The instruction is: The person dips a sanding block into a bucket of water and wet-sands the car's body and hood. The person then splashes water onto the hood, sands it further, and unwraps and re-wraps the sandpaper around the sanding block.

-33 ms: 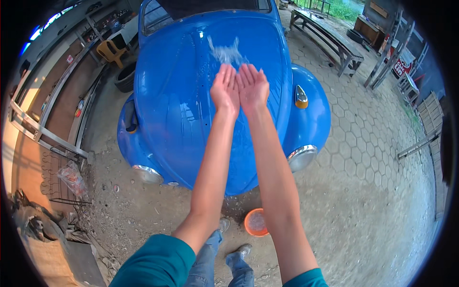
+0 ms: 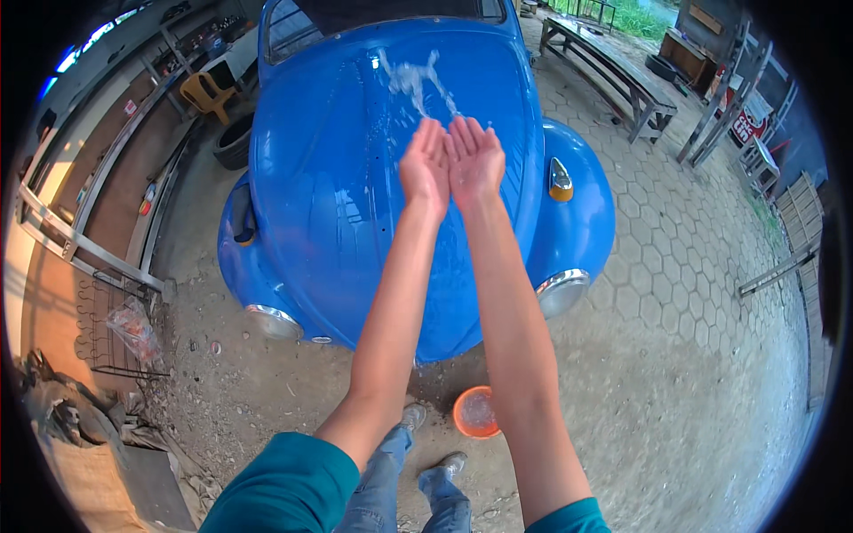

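facing palm-up in the head view, the left hand and right hand sit side by side, unclenched, loosely cupped, above the blue hood; splashed water shows just beyond their fingertips, an orange bucket on the ground below.

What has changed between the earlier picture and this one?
The water has moved farther up the picture, toward the windshield, and stretched into longer strands. The left hand and right hand have shifted slightly right, side by side, palms up. Neither has taken hold of anything. The blue car and orange bucket stayed put.
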Motion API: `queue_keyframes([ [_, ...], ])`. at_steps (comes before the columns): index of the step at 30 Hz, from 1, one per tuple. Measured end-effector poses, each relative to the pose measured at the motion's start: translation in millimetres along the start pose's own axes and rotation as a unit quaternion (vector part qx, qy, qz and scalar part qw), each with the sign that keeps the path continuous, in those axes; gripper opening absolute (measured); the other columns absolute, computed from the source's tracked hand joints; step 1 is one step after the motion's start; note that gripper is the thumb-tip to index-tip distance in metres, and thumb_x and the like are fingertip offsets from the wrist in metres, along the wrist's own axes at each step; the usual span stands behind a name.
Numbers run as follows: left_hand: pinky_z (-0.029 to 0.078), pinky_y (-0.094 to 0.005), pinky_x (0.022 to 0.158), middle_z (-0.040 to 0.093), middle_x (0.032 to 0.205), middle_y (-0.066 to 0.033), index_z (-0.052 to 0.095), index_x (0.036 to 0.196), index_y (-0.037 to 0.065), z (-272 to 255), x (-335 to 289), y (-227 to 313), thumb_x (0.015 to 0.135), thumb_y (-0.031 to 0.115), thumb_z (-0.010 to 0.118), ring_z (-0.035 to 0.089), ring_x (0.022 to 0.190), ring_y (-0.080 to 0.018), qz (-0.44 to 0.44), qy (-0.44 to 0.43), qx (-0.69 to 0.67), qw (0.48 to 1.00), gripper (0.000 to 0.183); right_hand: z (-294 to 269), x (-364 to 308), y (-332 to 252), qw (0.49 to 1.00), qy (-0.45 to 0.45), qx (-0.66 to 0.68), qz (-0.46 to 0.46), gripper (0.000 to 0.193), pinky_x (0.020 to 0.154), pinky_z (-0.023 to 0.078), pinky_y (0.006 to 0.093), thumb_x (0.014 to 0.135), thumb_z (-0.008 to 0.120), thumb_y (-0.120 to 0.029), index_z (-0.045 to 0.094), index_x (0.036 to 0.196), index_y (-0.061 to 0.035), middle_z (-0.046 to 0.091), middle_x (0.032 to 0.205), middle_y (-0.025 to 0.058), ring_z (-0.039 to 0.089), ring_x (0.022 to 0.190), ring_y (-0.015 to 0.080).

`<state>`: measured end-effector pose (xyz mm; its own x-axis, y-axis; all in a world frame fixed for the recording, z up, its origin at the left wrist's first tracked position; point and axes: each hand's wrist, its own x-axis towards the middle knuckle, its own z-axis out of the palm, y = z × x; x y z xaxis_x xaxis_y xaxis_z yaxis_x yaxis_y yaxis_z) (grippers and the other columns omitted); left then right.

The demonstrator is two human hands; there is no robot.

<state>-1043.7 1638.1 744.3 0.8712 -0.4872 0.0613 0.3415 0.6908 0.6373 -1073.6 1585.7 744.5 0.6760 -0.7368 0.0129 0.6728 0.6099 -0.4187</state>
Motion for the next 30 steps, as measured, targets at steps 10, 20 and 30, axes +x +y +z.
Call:
queue_keyframes([
  [10,0.032,-0.0381,0.12,0.048,0.151,-0.0128,0.049,0.144,0.001,-294,-321,-293,0.101,0.036,0.044,0.046,0.139,-0.0238,-0.406,0.26,0.14,0.865,0.056,-451,-294,85,0.874,0.483,0.013,0.055,0.06,0.119,0.034,0.0416,0.107,0.027,-0.04,0.045,0.144,0.0041,0.046,0.149,0.0198,0.044,0.14,0.0308],
  [20,0.027,-0.0367,0.122,0.042,0.155,-0.0175,0.043,0.147,0.0,-526,-496,-492,0.103,0.035,0.041,0.039,0.144,-0.0233,-0.575,0.32,0.224,0.719,0.057,-763,-464,164,0.743,0.666,-0.018,0.058,0.055,0.114,0.04,0.0406,0.108,0.026,-0.036,0.053,0.135,0.0037,0.054,0.14,0.0202,0.052,0.131,0.0278],
  [30,0.052,-0.042,0.094,0.069,0.101,-0.0112,0.065,0.114,0.005,-625,-519,-543,0.1,0.035,0.033,0.065,0.096,-0.026,-0.488,0.421,0.185,0.742,0.046,-808,-480,202,0.786,0.612,0.047,0.075,0.043,0.093,0.053,0.0427,0.1,0.032,-0.026,0.064,0.118,-0.003,0.067,0.113,0.0127,0.063,0.105,0.0304],
])
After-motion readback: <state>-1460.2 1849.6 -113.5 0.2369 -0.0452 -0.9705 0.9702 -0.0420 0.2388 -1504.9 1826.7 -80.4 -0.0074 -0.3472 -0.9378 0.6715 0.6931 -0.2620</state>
